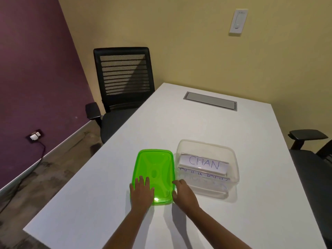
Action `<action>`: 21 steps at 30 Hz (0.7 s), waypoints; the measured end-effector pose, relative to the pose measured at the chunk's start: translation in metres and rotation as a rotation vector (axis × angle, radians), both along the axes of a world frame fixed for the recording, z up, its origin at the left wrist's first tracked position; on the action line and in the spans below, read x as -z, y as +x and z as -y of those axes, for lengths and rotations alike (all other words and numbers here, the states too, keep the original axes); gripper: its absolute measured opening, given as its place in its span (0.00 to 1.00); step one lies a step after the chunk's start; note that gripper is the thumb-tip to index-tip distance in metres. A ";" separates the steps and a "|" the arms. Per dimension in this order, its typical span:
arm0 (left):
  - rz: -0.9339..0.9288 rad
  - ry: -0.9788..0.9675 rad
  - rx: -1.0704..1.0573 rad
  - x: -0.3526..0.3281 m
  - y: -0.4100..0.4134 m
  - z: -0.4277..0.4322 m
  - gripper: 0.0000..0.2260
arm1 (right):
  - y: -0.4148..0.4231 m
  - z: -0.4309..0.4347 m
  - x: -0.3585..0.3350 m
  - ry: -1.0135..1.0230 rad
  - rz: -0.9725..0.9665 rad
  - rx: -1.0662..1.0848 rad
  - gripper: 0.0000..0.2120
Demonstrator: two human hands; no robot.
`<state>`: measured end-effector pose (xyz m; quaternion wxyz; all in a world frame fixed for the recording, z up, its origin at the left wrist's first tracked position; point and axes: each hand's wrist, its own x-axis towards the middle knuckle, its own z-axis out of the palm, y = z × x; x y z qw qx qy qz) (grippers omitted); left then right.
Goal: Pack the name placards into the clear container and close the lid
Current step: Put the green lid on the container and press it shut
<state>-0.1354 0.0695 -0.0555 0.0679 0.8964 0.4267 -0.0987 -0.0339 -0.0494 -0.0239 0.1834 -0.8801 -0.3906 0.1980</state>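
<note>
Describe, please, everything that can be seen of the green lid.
The green lid is a translucent, bright green rectangle with rounded corners, plastic by its look, with a raised rim and a moulded X-shaped relief around a small oval in the middle. It lies flat on the white table, off the clear container and close beside its left side. The left hand rests flat on its near left part; the right hand grips its near right edge with curled fingers.

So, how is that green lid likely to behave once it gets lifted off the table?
The lid looks thin and see-through, so probably light and a bit bendy. It lies flat on the smooth table, so it may slide before an edge comes up; the left hand lies flat on it while the right hand curls at its edge.
</note>
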 end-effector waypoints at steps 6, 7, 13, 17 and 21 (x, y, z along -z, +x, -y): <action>0.007 -0.118 -0.121 0.009 -0.013 -0.002 0.28 | 0.001 -0.009 0.017 0.020 -0.383 0.330 0.18; 0.009 -0.126 -0.120 0.009 -0.014 -0.002 0.29 | 0.001 -0.011 0.018 0.021 -0.430 0.370 0.16; 0.045 -0.156 -0.126 0.006 -0.016 -0.004 0.29 | 0.004 -0.019 0.024 0.149 -0.719 0.560 0.19; 0.147 -0.200 -0.190 0.005 -0.021 -0.010 0.28 | 0.002 -0.026 0.015 0.213 -0.909 0.613 0.15; 0.264 -0.263 -0.312 -0.005 -0.018 -0.013 0.25 | -0.001 -0.042 -0.005 0.232 -0.878 0.454 0.05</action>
